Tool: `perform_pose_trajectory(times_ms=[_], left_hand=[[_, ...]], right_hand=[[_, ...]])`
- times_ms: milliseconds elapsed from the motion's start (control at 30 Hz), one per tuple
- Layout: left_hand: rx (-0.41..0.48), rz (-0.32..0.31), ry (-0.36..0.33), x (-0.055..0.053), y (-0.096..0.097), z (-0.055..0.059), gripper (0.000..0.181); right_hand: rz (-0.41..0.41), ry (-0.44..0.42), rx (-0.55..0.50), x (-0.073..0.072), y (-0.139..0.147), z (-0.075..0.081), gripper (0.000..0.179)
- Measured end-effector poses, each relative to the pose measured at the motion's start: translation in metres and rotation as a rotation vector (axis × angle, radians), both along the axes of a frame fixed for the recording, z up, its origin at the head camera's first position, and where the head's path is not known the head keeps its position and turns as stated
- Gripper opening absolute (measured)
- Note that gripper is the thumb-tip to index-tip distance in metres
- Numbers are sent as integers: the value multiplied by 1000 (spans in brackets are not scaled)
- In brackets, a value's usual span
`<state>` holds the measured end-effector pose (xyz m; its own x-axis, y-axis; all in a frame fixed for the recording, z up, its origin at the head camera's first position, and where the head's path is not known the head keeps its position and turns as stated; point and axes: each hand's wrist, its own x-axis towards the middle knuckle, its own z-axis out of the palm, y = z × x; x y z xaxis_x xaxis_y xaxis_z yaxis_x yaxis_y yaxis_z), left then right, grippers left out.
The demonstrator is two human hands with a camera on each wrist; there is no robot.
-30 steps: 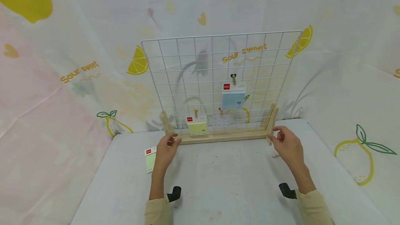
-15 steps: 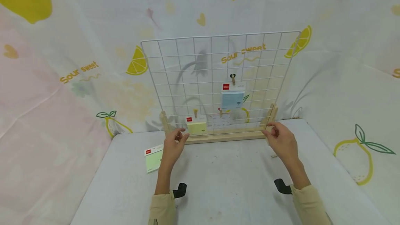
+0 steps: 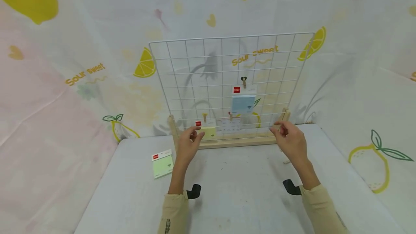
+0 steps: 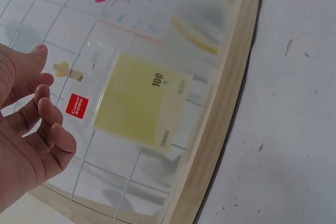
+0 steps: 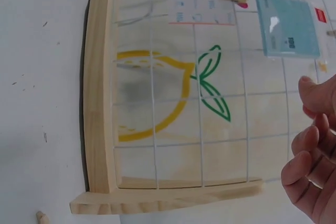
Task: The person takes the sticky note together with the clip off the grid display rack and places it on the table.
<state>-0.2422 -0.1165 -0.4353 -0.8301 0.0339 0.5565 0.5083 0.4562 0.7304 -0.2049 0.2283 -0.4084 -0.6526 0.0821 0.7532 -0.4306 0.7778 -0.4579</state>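
In the head view my left hand [image 3: 188, 146], fingers loosely curled and holding nothing, is in front of the wire grid [image 3: 222, 38], overlapping the left edge of a yellow sticky note pack [image 3: 209, 133]. A small wooden clothespin [image 4: 71, 72] clips that pack to the grid, as the left wrist view shows. My right hand [image 3: 290, 142] hovers by the right post of the wooden stand [image 3: 240, 142], also loosely curled around nothing. Higher up hangs a blue sticky note pack [image 3: 243, 104] under another clothespin [image 3: 244, 83]. Between the packs a printed paper sheet [image 5: 199, 1] is clipped low.
A green sticky note pack [image 3: 163, 164] lies on the white table [image 3: 227, 198] at the left. Near the right foot of the stand lies a loose clothespin [image 3: 286, 161]. A lemon-print cloth [image 3: 123, 93] hangs behind the grid.
My left hand has moved right and upward from the stand's left end, uncovering the green pack. My right hand has shifted slightly left and up. The clipped packs stay in place.
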Motion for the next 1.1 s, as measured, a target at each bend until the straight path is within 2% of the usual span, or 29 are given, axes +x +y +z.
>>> perform_pose_trajectory(times_ms=[167, 367, 667, 800, 1100], left_hand=[[20, -10, 16, -3, 8, 3, 25], [2, -8, 21, -2, 15, 9, 23], [10, -35, 23, -5, 20, 18, 24], [7, -55, 27, -7, 26, 21, 27], [32, -56, 53, -11, 39, 27, 21]], right_hand=[[13, 12, 22, -4, -2, 9, 24], [16, 7, 31, -8, -7, 20, 28], [93, 69, 23, -24, -22, 36, 25], [107, 87, 26, -26, -23, 44, 25], [126, 88, 37, -31, -30, 58, 26]])
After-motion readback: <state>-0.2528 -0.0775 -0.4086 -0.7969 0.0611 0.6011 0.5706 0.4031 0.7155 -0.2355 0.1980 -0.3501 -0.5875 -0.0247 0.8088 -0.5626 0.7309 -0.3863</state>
